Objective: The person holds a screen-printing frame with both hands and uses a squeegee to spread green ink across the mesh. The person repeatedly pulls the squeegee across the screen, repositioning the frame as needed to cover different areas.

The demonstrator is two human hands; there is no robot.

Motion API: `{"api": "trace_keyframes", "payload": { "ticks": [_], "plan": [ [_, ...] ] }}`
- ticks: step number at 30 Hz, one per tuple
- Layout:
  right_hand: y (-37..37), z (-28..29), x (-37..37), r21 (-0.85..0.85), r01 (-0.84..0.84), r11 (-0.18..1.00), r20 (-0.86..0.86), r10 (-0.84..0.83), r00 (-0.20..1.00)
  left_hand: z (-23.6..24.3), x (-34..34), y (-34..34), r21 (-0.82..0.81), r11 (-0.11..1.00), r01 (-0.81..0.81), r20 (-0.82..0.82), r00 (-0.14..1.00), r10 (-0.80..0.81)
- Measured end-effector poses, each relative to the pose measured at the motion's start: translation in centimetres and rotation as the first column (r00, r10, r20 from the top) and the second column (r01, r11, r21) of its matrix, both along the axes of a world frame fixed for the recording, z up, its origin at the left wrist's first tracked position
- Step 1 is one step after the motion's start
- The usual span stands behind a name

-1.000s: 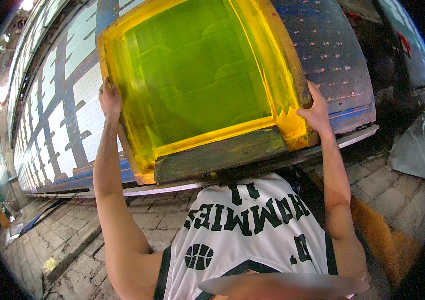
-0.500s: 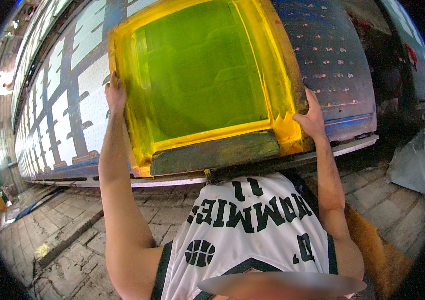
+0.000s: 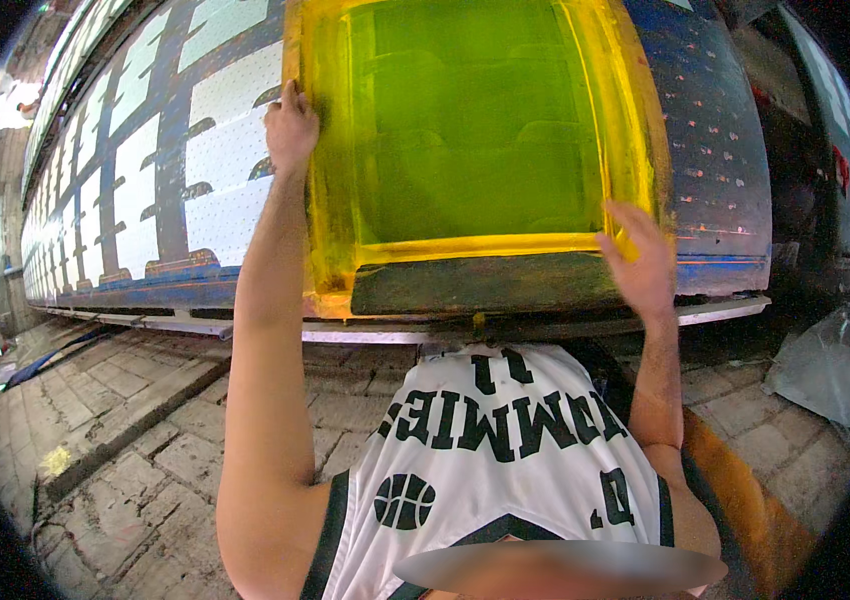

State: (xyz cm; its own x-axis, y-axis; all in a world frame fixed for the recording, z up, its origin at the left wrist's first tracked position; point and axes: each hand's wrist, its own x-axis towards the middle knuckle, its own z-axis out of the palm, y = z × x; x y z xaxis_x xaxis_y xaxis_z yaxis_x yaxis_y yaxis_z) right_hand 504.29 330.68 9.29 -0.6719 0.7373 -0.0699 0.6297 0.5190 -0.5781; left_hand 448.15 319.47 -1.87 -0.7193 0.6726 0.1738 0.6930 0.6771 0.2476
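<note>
A screen-printing frame [image 3: 332, 225] with yellow-stained borders and a green mesh [image 3: 475, 130] lies over the long table. Through the mesh, faint shapes of the pale pieces beneath show. At the frame's left edge my left hand [image 3: 293, 135] is closed, thumb side against the wood, with one finger stretched along the border. Over the near right corner, my right hand [image 3: 642, 262] is open, its fingers apart above the yellow border and not wrapped round the edge. A dark, stained strip [image 3: 485, 287] runs along the frame's near side.
White cut pieces [image 3: 235, 130] lie in rows on the table to the left. The dark, speckled table surface [image 3: 710, 150] continues on the right. A metal rail [image 3: 195, 322] edges the near side. Clear plastic sheeting [image 3: 825, 365] stands on the brick floor [image 3: 135, 470].
The frame has shifted right in the picture and sits squarer to the table. My right hand has let go of its right edge and moved over the corner; my left stays at the left edge.
</note>
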Motion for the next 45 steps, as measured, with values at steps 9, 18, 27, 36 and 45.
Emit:
{"api": "trace_keyframes", "payload": {
  "ticks": [9,18,27,36,45],
  "plan": [
    [-9.2,3.2,-9.1,-0.212,-0.482,0.85,0.121,0.512,0.85,0.3,0.3,-0.1,0.038,0.999,-0.004,0.021,1.0,0.003],
    [-10.0,2.0,-10.6,0.046,-0.435,0.899,0.196,0.419,0.887,0.3,0.0,0.0,0.024,1.0,-0.004,0.07,0.998,0.002],
    [-11.6,-0.5,-12.4,0.103,-0.363,0.926,0.392,0.298,0.87,0.7,-0.1,0.1,0.034,0.999,-0.01,0.059,0.998,0.007],
    [1.7,-5.0,-21.8,0.245,-0.271,0.931,0.448,0.139,0.883,1.0,0.2,0.5,-0.014,1.0,0.001,0.048,0.999,0.0],
    [21.1,-7.8,-34.0,0.373,-0.288,0.882,0.329,0.165,0.93,0.1,0.0,0.9,-0.066,0.998,0.0,-0.041,0.999,-0.002]
  ]
}}
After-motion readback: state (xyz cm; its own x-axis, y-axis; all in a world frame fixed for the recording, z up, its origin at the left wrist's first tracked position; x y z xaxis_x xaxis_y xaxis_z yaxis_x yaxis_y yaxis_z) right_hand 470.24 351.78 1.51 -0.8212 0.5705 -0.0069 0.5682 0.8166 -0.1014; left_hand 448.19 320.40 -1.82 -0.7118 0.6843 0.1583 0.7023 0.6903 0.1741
